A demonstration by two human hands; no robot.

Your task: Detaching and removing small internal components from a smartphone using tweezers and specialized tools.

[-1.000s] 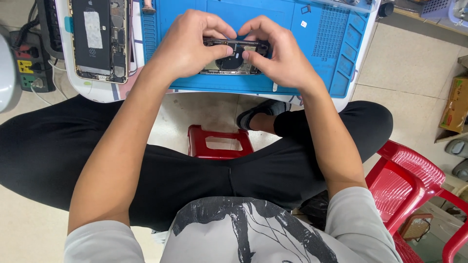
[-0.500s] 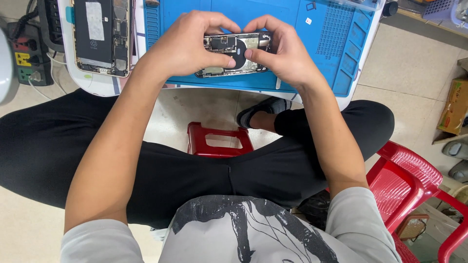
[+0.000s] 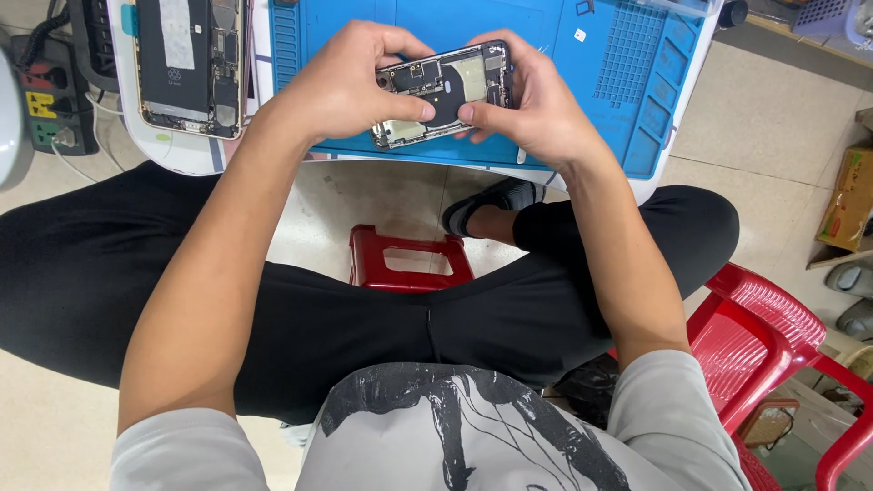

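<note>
Both hands hold one small opened phone [image 3: 444,93] over the blue work mat [image 3: 627,82]. The phone has no screen on it, so its inside parts show: small metal bits, a dark round patch in the middle and a pale plate.

The left hand [image 3: 341,86] grips the phone's left end. Its fingers curl over the top edge and its thumb presses on the inside, near the dark patch. The right hand [image 3: 536,109] grips the phone's right end the same way, fingers wrapped round the far edge and thumb lying on the inside. The two thumbs nearly meet in the middle of the phone. Both hands are closed snugly on it. The phone is tilted a bit, its right end higher than its left, and it sits just above the near edge of the mat. I cannot tell if it touches the mat.

The mat lies on a white table [image 3: 182,155]. To the left of the mat, on the same table, lies a second opened phone [image 3: 186,64], bigger, with a long black battery inside. Further left of the mat, past the table edge, a power strip [image 3: 45,109] sits on the floor.

Below the mat, near the person's legs in black trousers, stands a small red stool [image 3: 409,259]. A red plastic chair [image 3: 773,336] is off to the right of the mat, lower down.
</note>
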